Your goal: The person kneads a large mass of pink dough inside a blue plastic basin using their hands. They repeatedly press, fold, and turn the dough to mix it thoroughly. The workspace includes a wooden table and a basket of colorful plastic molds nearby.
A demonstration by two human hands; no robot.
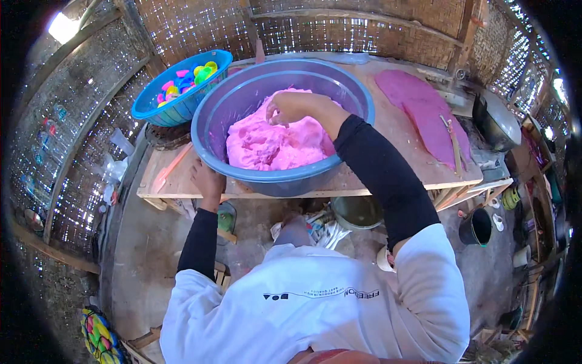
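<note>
A large purple basin (209, 142) with a blue-grey rim stands on the wooden table, holding a soft, lumpy mass of pink dough (267, 147). My right hand (295, 108) reaches over the near right rim into it. Its fingers are bent down and pinch at the top of the dough, with the tips partly hidden. Outside the basin, at its lower left side, my left hand (208, 180) rests against the wall below the rim, fingers apart and pointing up; its thumb side is hidden.
A blue basket (160, 114) of colourful plastic pieces stands left of the basin. A flat pink sheet (418, 109) with a stick (453, 145) covers the table's right part. A metal pot (500, 121) sits beyond. Below are a dark bucket (476, 227) and a basin (357, 213).
</note>
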